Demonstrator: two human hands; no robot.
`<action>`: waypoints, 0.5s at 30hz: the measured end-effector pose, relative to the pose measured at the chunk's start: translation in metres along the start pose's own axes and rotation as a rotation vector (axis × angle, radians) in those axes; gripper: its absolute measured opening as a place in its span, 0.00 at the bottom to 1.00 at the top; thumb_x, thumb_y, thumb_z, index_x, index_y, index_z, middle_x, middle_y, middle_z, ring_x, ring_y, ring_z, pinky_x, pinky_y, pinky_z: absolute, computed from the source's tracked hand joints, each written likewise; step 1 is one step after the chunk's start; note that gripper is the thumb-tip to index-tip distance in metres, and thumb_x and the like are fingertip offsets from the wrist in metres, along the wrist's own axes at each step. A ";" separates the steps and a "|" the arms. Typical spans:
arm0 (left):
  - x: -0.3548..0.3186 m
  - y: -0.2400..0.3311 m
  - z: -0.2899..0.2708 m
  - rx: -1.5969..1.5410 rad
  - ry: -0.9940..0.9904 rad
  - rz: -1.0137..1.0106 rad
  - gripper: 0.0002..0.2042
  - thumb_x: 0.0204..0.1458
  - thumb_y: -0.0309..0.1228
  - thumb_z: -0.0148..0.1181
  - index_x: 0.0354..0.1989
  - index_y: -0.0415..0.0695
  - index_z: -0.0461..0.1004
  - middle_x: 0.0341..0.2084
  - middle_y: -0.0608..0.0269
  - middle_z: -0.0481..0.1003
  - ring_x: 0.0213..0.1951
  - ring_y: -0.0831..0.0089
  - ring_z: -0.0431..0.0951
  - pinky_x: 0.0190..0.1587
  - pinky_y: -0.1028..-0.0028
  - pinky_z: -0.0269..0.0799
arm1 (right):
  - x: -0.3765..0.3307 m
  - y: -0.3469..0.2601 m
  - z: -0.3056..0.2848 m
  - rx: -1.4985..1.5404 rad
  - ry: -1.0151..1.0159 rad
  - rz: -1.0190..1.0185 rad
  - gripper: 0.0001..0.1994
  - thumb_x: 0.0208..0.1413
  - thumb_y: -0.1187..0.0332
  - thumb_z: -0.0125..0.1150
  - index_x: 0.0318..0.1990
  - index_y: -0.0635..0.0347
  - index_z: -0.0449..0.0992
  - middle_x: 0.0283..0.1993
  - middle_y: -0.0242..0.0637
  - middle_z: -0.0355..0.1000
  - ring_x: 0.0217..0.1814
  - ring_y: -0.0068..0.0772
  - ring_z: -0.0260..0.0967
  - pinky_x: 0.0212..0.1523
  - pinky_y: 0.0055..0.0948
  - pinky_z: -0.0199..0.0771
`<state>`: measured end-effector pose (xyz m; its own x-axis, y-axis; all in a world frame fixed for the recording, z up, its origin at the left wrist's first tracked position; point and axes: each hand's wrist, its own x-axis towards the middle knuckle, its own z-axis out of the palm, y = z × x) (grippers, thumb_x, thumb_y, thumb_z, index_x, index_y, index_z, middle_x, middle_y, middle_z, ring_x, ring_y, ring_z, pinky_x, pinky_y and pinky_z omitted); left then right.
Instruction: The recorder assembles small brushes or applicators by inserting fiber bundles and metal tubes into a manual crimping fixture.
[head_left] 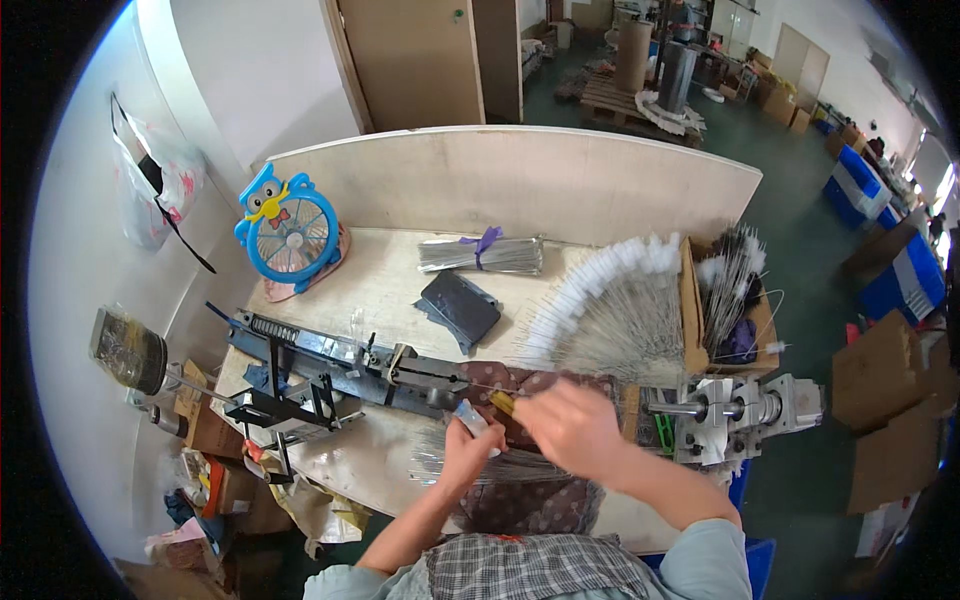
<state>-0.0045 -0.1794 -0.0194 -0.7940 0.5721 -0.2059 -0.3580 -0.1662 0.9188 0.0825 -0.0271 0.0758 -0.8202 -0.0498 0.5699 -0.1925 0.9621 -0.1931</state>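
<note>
Your left hand grips a pale piece; right hand, can't tell. White-tipped brushes seem done, the tabletop's back-edge wire bundle pending.

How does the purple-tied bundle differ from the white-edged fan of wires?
The bundle is tied straight and narrow, while the fan of wires spreads in an arc. The fan of wires covers more area than the bundle and has a white edge; the bundle shows none. Both contain thin, greyish strands.

Pale grey-green sleeves, grey checked apron, small red patch
</note>
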 end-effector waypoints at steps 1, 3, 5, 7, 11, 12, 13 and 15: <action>0.006 0.003 -0.006 0.338 -0.023 0.069 0.06 0.42 0.24 0.57 0.20 0.37 0.67 0.15 0.61 0.70 0.21 0.77 0.72 0.22 0.73 0.67 | -0.011 -0.004 0.010 0.038 0.004 -0.024 0.09 0.43 0.67 0.62 0.33 0.57 0.74 0.21 0.29 0.66 0.29 0.28 0.67 0.24 0.26 0.67; 0.013 0.004 -0.022 0.539 -0.043 0.098 0.07 0.41 0.25 0.58 0.19 0.36 0.67 0.13 0.60 0.69 0.20 0.77 0.71 0.21 0.73 0.65 | -0.027 -0.003 0.039 0.143 -0.066 -0.003 0.11 0.40 0.70 0.63 0.35 0.57 0.76 0.24 0.31 0.68 0.30 0.31 0.69 0.27 0.28 0.69; 0.012 0.016 -0.024 0.811 -0.064 0.062 0.13 0.40 0.31 0.62 0.22 0.34 0.67 0.15 0.56 0.68 0.21 0.76 0.68 0.22 0.71 0.64 | -0.023 0.011 0.074 0.152 -0.056 0.127 0.12 0.41 0.69 0.63 0.37 0.58 0.75 0.26 0.32 0.69 0.33 0.34 0.70 0.29 0.30 0.70; 0.017 0.006 -0.044 0.830 -0.068 0.018 0.15 0.41 0.34 0.64 0.24 0.34 0.67 0.17 0.56 0.69 0.23 0.77 0.68 0.24 0.72 0.64 | -0.022 0.016 0.096 0.129 -0.179 0.305 0.12 0.44 0.65 0.63 0.37 0.59 0.76 0.32 0.37 0.70 0.38 0.40 0.70 0.35 0.35 0.72; -0.001 0.028 -0.075 0.318 0.142 0.013 0.16 0.51 0.37 0.60 0.37 0.37 0.66 0.28 0.60 0.71 0.28 0.75 0.73 0.32 0.75 0.70 | -0.025 0.020 0.084 0.132 -0.339 0.219 0.10 0.43 0.63 0.63 0.32 0.58 0.76 0.31 0.36 0.70 0.38 0.39 0.71 0.35 0.36 0.72; -0.006 0.035 -0.091 0.084 0.304 -0.074 0.14 0.53 0.35 0.59 0.38 0.38 0.66 0.29 0.61 0.71 0.28 0.75 0.73 0.32 0.75 0.71 | -0.023 0.020 0.079 0.135 -0.342 0.230 0.09 0.43 0.63 0.64 0.30 0.57 0.76 0.31 0.36 0.70 0.38 0.39 0.71 0.35 0.36 0.72; -0.010 0.031 -0.117 -0.016 0.346 -0.081 0.13 0.53 0.37 0.58 0.39 0.42 0.66 0.27 0.64 0.70 0.27 0.78 0.72 0.30 0.77 0.71 | -0.024 0.021 0.075 0.146 -0.377 0.253 0.09 0.43 0.62 0.64 0.29 0.56 0.76 0.30 0.36 0.70 0.35 0.38 0.71 0.33 0.36 0.72; -0.023 0.028 -0.167 -0.240 0.472 -0.184 0.14 0.53 0.42 0.58 0.39 0.45 0.69 0.25 0.70 0.70 0.25 0.79 0.71 0.28 0.79 0.68 | -0.022 0.017 0.068 0.159 -0.382 0.223 0.09 0.43 0.63 0.65 0.27 0.57 0.75 0.29 0.36 0.70 0.34 0.39 0.71 0.32 0.35 0.72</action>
<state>-0.0784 -0.3314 -0.0454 -0.8219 0.1967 -0.5346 -0.5695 -0.3076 0.7623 0.0609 -0.0280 0.0053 -0.9847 0.0293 0.1716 -0.0451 0.9089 -0.4145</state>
